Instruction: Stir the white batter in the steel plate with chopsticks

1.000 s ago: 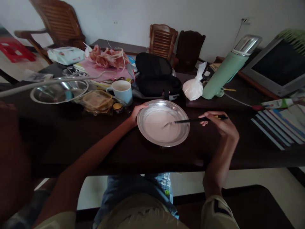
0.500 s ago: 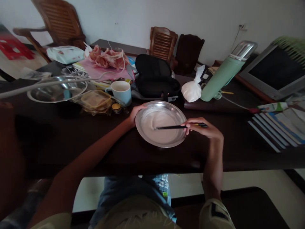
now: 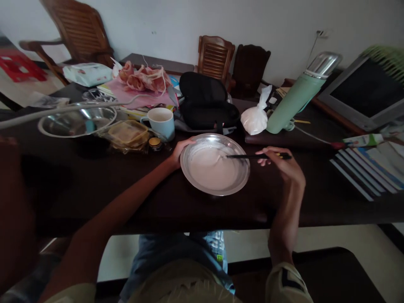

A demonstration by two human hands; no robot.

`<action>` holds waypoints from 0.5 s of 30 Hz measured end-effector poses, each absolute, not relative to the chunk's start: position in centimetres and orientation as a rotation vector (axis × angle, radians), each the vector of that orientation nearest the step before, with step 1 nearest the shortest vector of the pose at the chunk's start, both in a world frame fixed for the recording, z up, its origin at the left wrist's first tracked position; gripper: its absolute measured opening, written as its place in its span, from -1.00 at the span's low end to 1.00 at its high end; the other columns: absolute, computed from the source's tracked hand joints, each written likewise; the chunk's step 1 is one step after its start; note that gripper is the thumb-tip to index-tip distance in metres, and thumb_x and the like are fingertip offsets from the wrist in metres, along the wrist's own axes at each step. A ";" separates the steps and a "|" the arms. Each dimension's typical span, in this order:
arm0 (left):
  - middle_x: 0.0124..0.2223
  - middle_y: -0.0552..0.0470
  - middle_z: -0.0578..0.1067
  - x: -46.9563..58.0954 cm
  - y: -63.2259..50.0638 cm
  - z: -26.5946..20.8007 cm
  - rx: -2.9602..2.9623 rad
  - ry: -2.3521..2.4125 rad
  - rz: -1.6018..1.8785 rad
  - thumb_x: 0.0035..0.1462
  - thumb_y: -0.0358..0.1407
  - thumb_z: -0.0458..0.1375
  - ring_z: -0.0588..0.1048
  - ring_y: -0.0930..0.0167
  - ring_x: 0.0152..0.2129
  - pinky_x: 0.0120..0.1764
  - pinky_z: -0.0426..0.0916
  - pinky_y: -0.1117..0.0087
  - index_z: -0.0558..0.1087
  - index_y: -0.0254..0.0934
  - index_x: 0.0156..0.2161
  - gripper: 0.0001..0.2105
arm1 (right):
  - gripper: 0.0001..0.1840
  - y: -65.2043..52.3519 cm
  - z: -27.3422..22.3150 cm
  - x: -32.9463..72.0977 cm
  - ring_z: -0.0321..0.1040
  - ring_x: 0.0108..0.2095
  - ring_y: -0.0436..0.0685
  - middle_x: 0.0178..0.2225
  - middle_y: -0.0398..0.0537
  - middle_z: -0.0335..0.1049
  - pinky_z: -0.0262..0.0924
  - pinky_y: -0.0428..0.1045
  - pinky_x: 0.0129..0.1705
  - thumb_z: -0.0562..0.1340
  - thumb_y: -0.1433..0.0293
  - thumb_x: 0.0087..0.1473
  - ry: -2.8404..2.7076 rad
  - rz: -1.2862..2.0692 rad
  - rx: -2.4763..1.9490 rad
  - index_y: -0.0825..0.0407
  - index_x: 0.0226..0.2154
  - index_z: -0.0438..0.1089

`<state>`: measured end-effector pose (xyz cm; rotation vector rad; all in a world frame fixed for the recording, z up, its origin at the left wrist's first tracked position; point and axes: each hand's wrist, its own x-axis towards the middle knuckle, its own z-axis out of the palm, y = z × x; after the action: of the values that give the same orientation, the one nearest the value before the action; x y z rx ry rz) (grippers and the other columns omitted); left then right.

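Observation:
A round metal bowl (image 3: 241, 185) stands on the dark table in front of me, with a pale, milky batter (image 3: 211, 170) in it. My left hand (image 3: 182, 152) grips the bowl's left rim, its fingers over the edge. In my right hand (image 3: 279, 162) is a pair of dark chopsticks (image 3: 243, 156), held nearly level from the right. Their tips dip into the batter near the far right side of the bowl. A ripple shows in the liquid beside the tips.
Behind the bowl stand a light-blue mug (image 3: 160, 123), an open black case (image 3: 208, 105), a tied bag of white powder (image 3: 255, 120) and a green thermos (image 3: 296, 99). Another metal bowl (image 3: 47, 131) and plastic containers (image 3: 128, 136) lie left. Books (image 3: 362, 172) are stacked right. A person's arm (image 3: 14, 210) shows far left.
My right hand has moved right and slightly away from me. The chopstick tips have gone from the middle of the batter toward the far right. My left hand stays on the rim.

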<state>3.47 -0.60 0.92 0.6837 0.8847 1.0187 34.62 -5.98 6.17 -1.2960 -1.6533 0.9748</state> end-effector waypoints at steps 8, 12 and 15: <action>-0.55 0.05 0.52 3.4 -0.4 0.7 0.704 0.888 1.010 0.04 -0.41 0.04 0.48 0.36 -0.58 -0.35 0.38 0.36 0.54 -0.27 -0.14 -0.70 | -0.66 -6.0 6.3 35.0 0.44 -0.47 0.10 -0.54 -0.08 0.51 0.26 -0.03 -0.39 0.27 0.08 0.08 -1.773 0.968 -1.296 -0.01 -0.40 0.59; -0.50 0.06 0.54 3.4 -0.4 0.7 0.711 0.861 1.028 0.01 -0.41 0.05 0.51 0.35 -0.51 -0.32 0.38 0.37 0.53 -0.27 -0.11 -0.67 | -0.67 -5.9 6.2 34.9 0.48 -0.36 0.14 -0.43 -0.06 0.56 0.28 -0.02 -0.33 0.27 0.10 0.09 -1.910 1.109 -1.222 -0.01 -0.30 0.58; -0.52 0.07 0.53 3.4 -0.6 0.8 0.698 0.876 1.041 0.05 -0.42 0.02 0.50 0.35 -0.52 -0.31 0.38 0.37 0.53 -0.29 -0.11 -0.67 | -0.68 -5.9 6.2 35.0 0.47 -0.45 0.11 -0.50 -0.07 0.54 0.28 -0.03 -0.37 0.27 0.11 0.10 -1.873 1.145 -1.240 0.00 -0.36 0.59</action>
<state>3.43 -0.57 0.83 0.6983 0.8759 1.0410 34.97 -5.91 6.15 -1.2403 -1.8732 1.1452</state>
